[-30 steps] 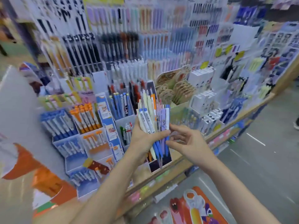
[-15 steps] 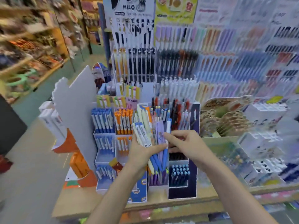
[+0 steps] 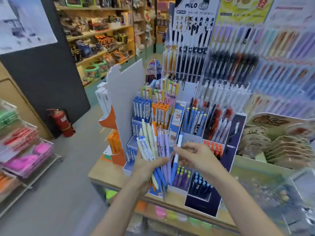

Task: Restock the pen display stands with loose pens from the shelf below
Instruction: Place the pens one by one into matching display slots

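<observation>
Stationery shop aisle: a light wooden surface [image 3: 102, 169] carries tiered cardboard pen display stands, and its near edge runs diagonally from lower left to lower right. Left of that edge, grey floor [image 3: 59, 193] lies open back to a red fire extinguisher [image 3: 62, 122] standing against a dark wall panel.

The white-and-blue tiered pen display stand [image 3: 136, 126] serves as the landmark. Its upper pockets hold blue-capped and orange-capped pens upright. Directly in front of it, the left hand [image 3: 147, 167] grips a fanned bundle of loose pens [image 3: 156, 147], cream, white, lilac and blue, with thumb and fingers curled around their lower halves; the tips point down, past the surface edge. Just right of the bundle, the right hand [image 3: 196, 158] pinches a single white-and-blue pen [image 3: 177, 154] between thumb and fingers, held nearly upright and close beside the bundle, whether touching it I cannot tell.

Right of the landmark stands a dark navy tiered display stand [image 3: 237, 143] with black, red and white pens above and orange, purple and blue ones in lower pockets. Behind both rises a wall rack of hanging pens [image 3: 238, 68], blurred. A tall grey cardboard panel [image 3: 126, 99] rises at the landmark's left side.
</observation>
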Tool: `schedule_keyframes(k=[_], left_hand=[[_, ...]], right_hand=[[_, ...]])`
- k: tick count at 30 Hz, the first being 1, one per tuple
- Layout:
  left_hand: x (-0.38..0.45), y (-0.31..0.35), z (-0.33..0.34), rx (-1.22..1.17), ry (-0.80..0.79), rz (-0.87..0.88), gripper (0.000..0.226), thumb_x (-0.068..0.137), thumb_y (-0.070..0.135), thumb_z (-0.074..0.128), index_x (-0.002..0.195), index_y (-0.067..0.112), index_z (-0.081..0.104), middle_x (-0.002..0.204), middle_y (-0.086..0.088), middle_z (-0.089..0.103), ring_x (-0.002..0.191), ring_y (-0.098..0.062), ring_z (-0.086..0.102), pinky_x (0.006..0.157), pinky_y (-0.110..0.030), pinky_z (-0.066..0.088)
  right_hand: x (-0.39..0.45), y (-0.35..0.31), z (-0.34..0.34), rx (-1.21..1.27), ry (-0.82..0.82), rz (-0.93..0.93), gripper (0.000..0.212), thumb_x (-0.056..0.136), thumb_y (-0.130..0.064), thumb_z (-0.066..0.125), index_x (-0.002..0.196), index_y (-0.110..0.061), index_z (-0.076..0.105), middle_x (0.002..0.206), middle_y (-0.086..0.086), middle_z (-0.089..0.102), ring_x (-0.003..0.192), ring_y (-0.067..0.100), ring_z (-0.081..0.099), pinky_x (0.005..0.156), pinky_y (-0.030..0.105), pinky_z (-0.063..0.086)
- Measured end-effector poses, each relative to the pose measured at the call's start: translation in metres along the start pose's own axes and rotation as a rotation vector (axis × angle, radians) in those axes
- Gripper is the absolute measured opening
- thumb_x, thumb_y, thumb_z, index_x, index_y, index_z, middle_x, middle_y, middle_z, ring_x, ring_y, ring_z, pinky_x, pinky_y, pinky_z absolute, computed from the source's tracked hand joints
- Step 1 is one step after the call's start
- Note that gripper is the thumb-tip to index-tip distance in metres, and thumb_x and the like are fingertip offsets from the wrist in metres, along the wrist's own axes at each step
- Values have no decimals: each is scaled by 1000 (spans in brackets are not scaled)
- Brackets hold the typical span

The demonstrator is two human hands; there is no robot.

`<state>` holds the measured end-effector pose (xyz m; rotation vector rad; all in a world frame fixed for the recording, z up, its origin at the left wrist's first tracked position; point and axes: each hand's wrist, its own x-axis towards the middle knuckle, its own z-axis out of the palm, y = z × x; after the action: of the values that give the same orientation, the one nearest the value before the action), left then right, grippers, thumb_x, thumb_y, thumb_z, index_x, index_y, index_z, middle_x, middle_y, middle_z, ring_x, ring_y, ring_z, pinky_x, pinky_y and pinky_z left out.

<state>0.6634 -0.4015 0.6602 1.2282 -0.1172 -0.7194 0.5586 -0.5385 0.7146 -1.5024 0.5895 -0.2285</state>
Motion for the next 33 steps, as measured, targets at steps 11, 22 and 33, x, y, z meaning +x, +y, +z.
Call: schedule_keyframes(k=[11, 22, 33], left_hand=[[10, 16, -80, 32, 59, 38, 53, 75, -11, 77, 119, 13, 59, 107, -14, 72, 91, -30, 73, 79, -41, 61], [35, 33, -157, 115, 66, 78, 67, 66, -8, 86, 125, 7, 57, 108, -14, 74, 97, -29, 73, 86, -42, 59], [43, 42, -199, 138, 125, 65, 64, 71, -8, 84, 125, 13, 56, 106, -8, 74, 93, -21, 74, 80, -35, 61]], right_hand=[[39, 6, 55, -109, 181, -63, 23, 93, -26, 63, 94, -5, 72, 70, 10, 66, 63, 19, 64, 65, 26, 59], [128, 21, 104, -646, 363, -258, 16, 92, -24, 67, 82, -12, 64, 71, -2, 63, 69, 9, 60, 73, 33, 52], [195, 39, 132, -931, 373, -204, 13, 90, -16, 66, 85, -5, 62, 74, 10, 64, 66, 21, 56, 58, 29, 41]])
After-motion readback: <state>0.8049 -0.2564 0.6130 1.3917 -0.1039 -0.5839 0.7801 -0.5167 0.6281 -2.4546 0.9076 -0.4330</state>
